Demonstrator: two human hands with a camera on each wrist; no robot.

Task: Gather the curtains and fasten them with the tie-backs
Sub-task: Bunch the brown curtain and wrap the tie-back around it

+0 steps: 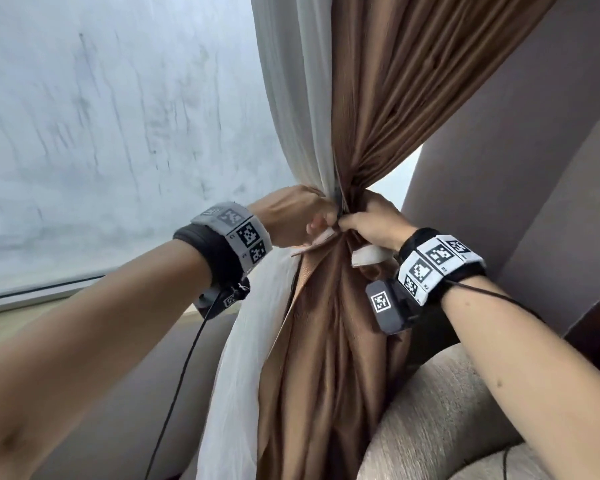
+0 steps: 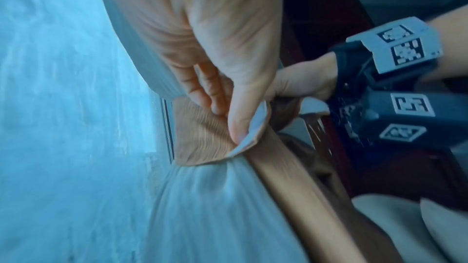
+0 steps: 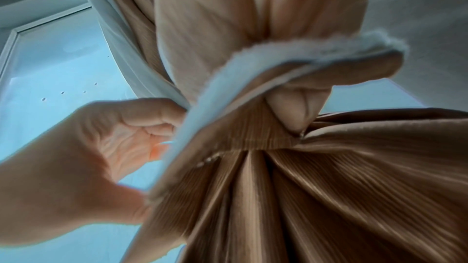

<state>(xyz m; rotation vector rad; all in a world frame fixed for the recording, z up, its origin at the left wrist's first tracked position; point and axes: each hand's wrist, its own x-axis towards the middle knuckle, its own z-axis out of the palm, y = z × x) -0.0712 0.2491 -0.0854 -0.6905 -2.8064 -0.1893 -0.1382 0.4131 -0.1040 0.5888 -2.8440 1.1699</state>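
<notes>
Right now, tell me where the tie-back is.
Head view, centre: the tie-back wraps the gathered brown curtain, held between left hand and right hand.

We saw a brown curtain (image 1: 329, 358) of finely ribbed cloth with a soft sheen, and left of it a matt, thin white curtain (image 1: 291, 98). The tie-back (image 3: 266, 67) was the same ribbed brown cloth with a fuzzy white lining. At lower right, the armchair (image 1: 440, 410) wore coarse beige fabric.

Both arms reach forward and up, wrists close together. The left hand (image 1: 293, 216) and right hand (image 1: 374, 221) nearly touch, fingers curled and pinching.
</notes>
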